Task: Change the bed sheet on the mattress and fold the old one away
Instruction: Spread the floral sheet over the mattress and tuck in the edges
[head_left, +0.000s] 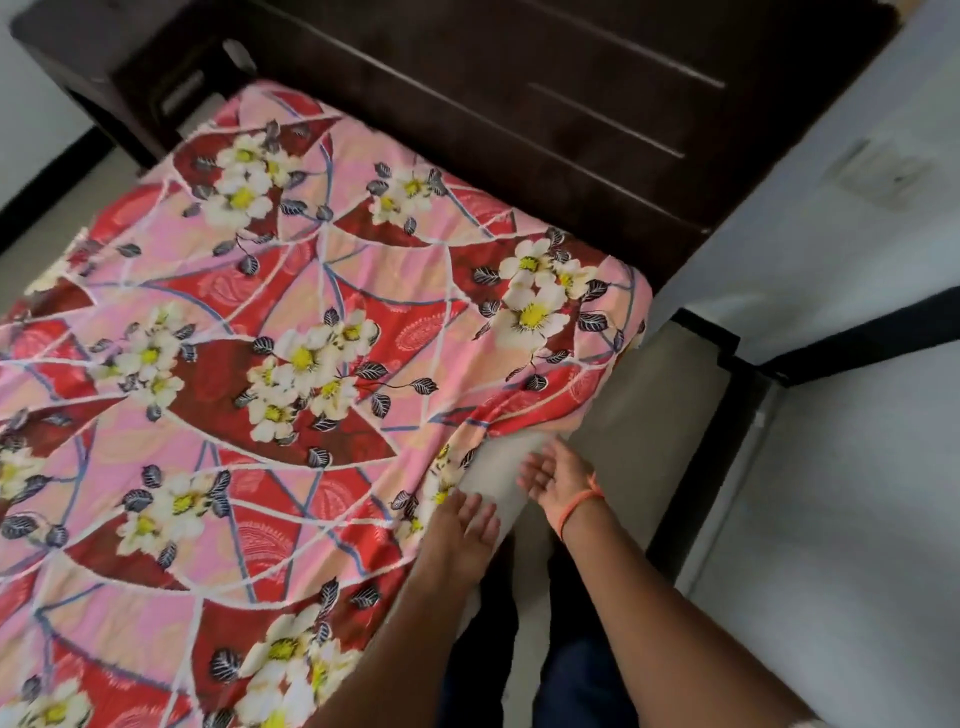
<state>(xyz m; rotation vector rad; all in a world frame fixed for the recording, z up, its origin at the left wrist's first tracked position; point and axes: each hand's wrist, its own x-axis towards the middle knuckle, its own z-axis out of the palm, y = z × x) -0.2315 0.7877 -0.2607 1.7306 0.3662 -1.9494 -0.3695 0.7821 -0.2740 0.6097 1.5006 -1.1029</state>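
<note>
Floral bed sheet (291, 364) covers the mattress (498, 483), whose bare side shows lower centre. Left hand (462, 525) rests flat on the sheet edge, right hand (558, 480) open beside it, gripping nothing. Risk: the untucked edge bunches or slips off if pushed unevenly.

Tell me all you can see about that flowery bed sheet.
The bed sheet looks like thin printed cloth: red, maroon and pink patches crossed by blue and white lines, with white, yellow-centred flowers and dark leaves. It lies spread fairly smooth over the mattress, covering its top and far corner. Along the near side its edge is bunched and lifted, baring pale mattress. The left hand rests flat on that edge; the right hand hovers open beside it.
</note>
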